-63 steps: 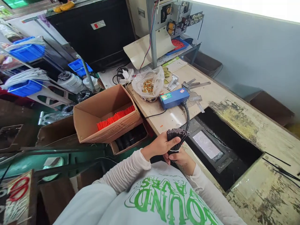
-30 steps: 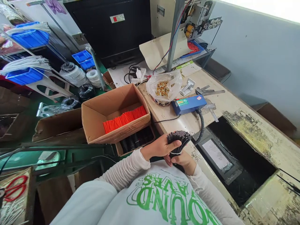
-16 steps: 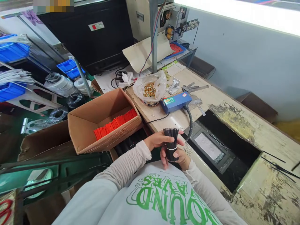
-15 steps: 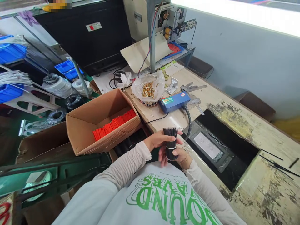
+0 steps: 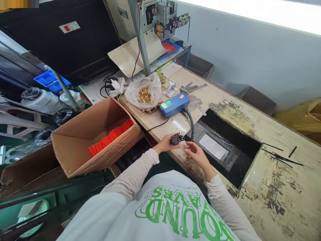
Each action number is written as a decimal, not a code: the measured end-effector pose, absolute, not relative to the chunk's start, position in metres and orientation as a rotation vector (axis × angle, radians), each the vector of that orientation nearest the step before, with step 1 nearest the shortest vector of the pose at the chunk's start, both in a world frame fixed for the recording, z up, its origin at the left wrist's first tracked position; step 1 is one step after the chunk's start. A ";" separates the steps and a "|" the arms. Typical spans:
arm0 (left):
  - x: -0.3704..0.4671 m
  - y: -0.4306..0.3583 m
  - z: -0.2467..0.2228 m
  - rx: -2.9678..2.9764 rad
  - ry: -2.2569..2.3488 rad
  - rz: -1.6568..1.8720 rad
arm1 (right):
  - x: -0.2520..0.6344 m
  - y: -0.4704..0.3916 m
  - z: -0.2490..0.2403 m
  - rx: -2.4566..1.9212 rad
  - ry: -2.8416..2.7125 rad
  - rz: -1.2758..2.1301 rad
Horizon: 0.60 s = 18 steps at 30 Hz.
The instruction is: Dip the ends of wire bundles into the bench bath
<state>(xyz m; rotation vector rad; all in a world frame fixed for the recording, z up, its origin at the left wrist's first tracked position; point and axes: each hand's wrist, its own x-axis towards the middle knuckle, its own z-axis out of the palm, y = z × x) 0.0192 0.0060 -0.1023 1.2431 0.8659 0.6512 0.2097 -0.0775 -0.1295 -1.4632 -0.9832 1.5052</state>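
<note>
At left, a cardboard box [image 5: 72, 144] holds red wires [image 5: 111, 136]. Next, the left hand [image 5: 165, 144] is closed around a bundle of black wires [image 5: 176, 138] near the front edge of the desk [image 5: 288, 201]. The bundle should be light and springy, apt to slide lengthwise, so best gripped around its middle. The right hand [image 5: 198, 156] curls just beside it (whether pinching a strand, I cannot tell). Farther right lie loose black wires [image 5: 282, 157].

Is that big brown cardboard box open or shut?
Open. The big brown cardboard box has its top uncovered, showing bright-red thin strands inside.
</note>
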 end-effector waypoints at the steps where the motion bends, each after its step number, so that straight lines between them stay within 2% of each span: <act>1: 0.020 0.006 -0.097 1.220 0.883 0.623 | 0.207 -0.075 -0.128 -1.505 -1.031 1.407; 4: 0.026 0.000 -0.075 1.041 0.917 0.649 | 0.195 -0.070 -0.118 -1.486 -1.181 1.261; 8: 0.029 -0.013 -0.046 0.826 0.908 0.676 | 0.171 -0.070 -0.100 -1.153 -1.222 1.531; 13: 0.020 -0.027 -0.022 0.797 0.909 0.619 | 0.146 -0.077 -0.089 -1.045 -1.115 1.849; 18: 0.011 -0.036 -0.012 0.780 0.937 0.662 | 0.160 -0.074 -0.077 -0.938 -1.229 1.917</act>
